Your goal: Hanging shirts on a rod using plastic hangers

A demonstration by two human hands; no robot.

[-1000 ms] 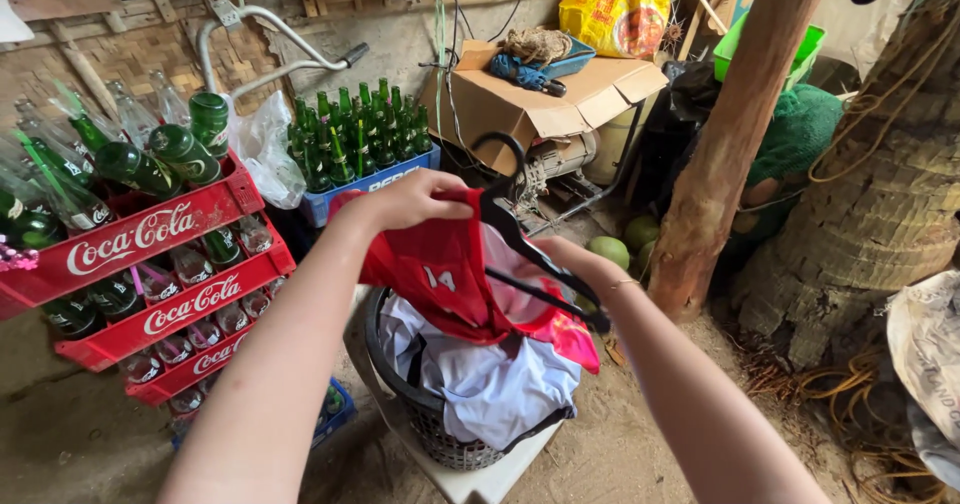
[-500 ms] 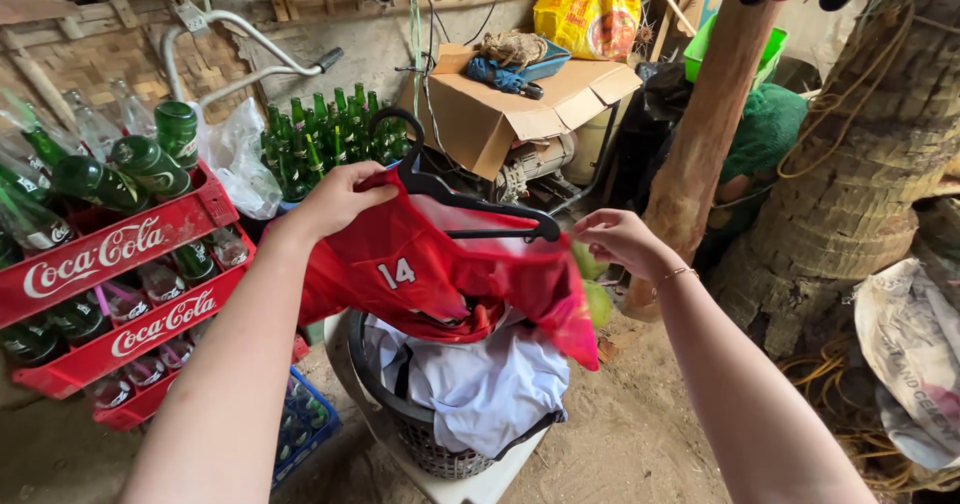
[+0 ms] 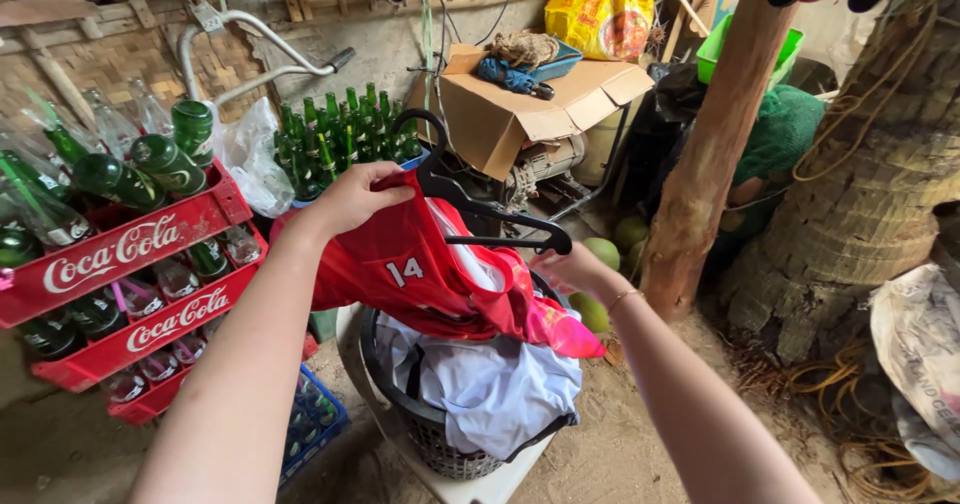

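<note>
My left hand (image 3: 355,199) grips the top edge of a red sports jersey (image 3: 420,274) with a white number, right beside the neck of a black plastic hanger (image 3: 487,211). The hanger sits partly inside the jersey, its hook up and its right end sticking out. My right hand (image 3: 565,267) is lower on the right, fingers partly hidden behind the jersey's pink-red edge, holding the fabric. The jersey hangs just above a black laundry basket (image 3: 425,426) that holds white cloth (image 3: 490,389).
The basket stands on a white stool (image 3: 475,484). Red crates (image 3: 130,264) with green bottles are stacked on the left; a blue crate (image 3: 310,434) lies below them. A cardboard box (image 3: 520,104), a wooden post (image 3: 715,144) and green fruits (image 3: 605,254) stand behind on the dirt floor.
My right hand dropped from beside the hanger's right end to the jersey's lower right edge. The jersey bunched up and sank toward the basket. The left hand kept its grip.
</note>
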